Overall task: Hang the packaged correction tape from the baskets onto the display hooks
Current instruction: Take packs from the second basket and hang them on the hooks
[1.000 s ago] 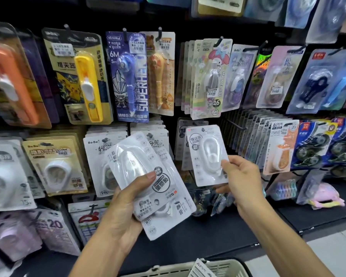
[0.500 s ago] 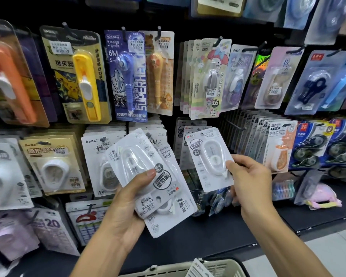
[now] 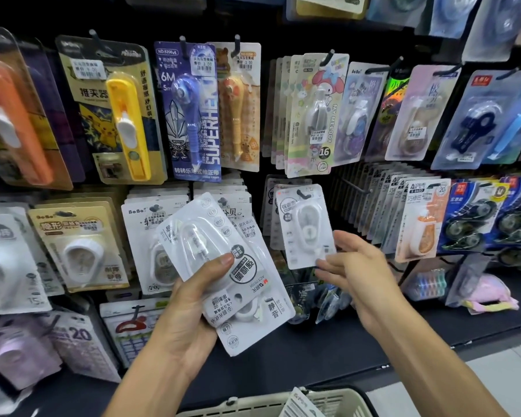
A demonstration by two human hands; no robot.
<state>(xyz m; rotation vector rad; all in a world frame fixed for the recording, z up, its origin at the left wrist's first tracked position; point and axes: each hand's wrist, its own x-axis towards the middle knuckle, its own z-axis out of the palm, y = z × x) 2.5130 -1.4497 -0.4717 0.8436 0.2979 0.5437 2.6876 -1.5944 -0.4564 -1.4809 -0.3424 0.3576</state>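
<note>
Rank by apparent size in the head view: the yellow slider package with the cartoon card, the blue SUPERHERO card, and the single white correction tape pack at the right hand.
1. Yellow slider package, though it hangs nearer the frame's edge, so lens distortion may inflate it.
2. Blue SUPERHERO card, narrower but similarly tall.
3. Single white correction tape pack, clearly smallest.

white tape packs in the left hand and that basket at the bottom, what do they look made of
White tape packs: printed card backing, seemingly matte, under a clear glossy plastic blister; highlights glint on the dome and the white dispenser shows through it. The left hand grips them.

Basket: probably molded plastic, beige and dull, judging by its slotted wall and thick smooth rim. Only its top edge shows.
</note>
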